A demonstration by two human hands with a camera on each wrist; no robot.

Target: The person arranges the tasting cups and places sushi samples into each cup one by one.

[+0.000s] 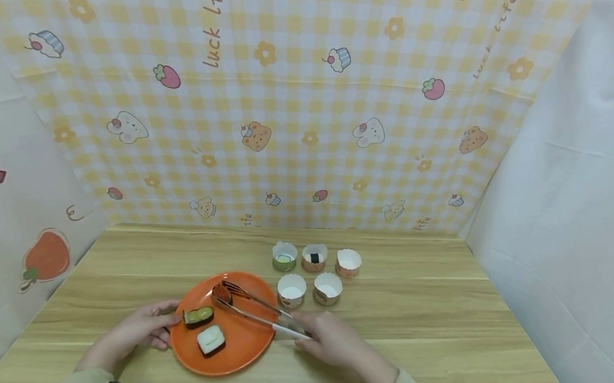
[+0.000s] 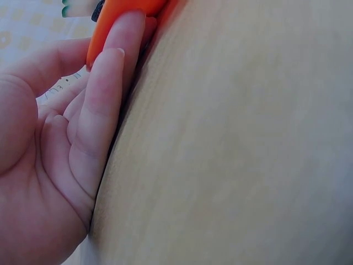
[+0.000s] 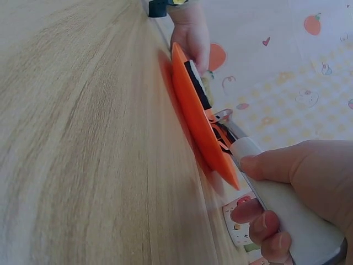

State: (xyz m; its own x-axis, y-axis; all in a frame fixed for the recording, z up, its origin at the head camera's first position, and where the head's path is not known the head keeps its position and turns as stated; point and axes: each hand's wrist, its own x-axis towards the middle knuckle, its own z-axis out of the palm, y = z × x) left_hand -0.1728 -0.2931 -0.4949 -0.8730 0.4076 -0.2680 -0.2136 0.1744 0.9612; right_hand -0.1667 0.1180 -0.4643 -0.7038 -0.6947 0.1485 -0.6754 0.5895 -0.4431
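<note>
My left hand [image 1: 145, 325] pinches the left rim of an orange plate [image 1: 244, 345], thumb at the edge and fingers beneath it. A pair of tongs [image 1: 249, 316] is gripped in my right hand [image 1: 332, 340], as the right wrist view also shows with its white handle [image 3: 292, 215]. Over the plate's far part, the tongs' tips lie around a sushi piece with a red-orange top [image 1: 221, 294]. Nearer on the plate are a sushi piece with a yellowish-green topping [image 1: 198, 316] and a white-topped piece with a dark base [image 1: 211, 340].
Several small paper cups stand right of the plate. A green cup [image 1: 284, 256] has something pale inside, and a brown cup [image 1: 314, 257] holds a white piece with a dark band. A checkered cloth [image 1: 303, 155] hangs behind the wooden table [image 1: 436, 327].
</note>
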